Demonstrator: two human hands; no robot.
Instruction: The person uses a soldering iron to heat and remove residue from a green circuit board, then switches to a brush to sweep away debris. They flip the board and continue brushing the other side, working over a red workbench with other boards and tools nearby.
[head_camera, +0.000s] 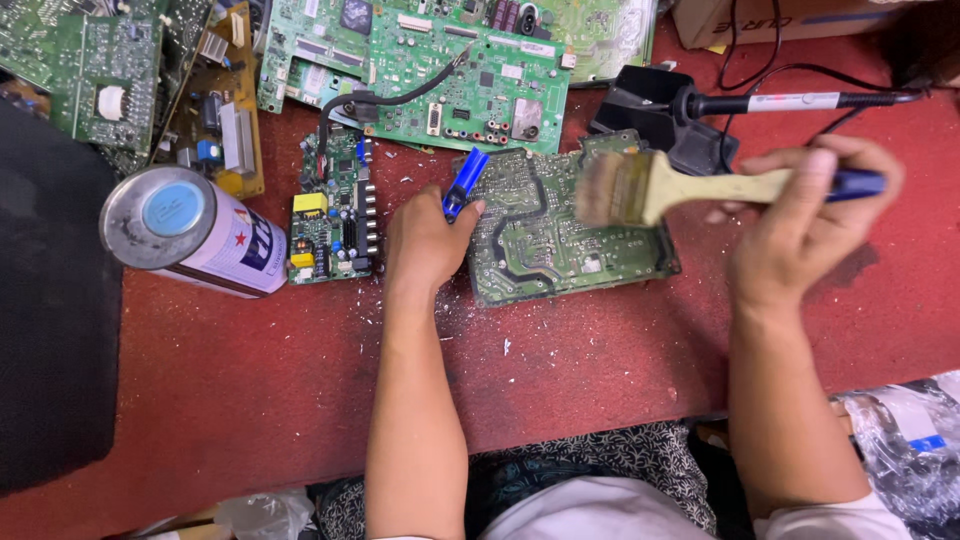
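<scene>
From the head view, looking down: my left hand (428, 240) rests on the red counter (250, 370) with its fingers pressed flat against the left edge of a green circuit board (560, 235), solder side up. That grip is narrow, fingers together, steadying the board rather than closing around it. A small blue tool (464, 182) lies just beside my fingertips, touching the board's upper left corner; I cannot tell whether my fingers pinch it.

My right hand (800, 225) is closed around the handle of a paintbrush (690, 186), its wooden handle running into a blue end inside my fist. The bristles are blurred and sit over the upper right part of the board. The board itself lies in the middle of the counter, between my two hands, with white specks scattered on the red surface below it.

Behind the brush stands a black soldering iron stand (650, 110), and a soldering iron (790, 101) lies across it, pointing right. To the left of my left hand lies a smaller green board (335, 215), and further left a spray can (190, 235) lies on its side. More circuit boards (440, 65) are piled along the far edge.
</scene>
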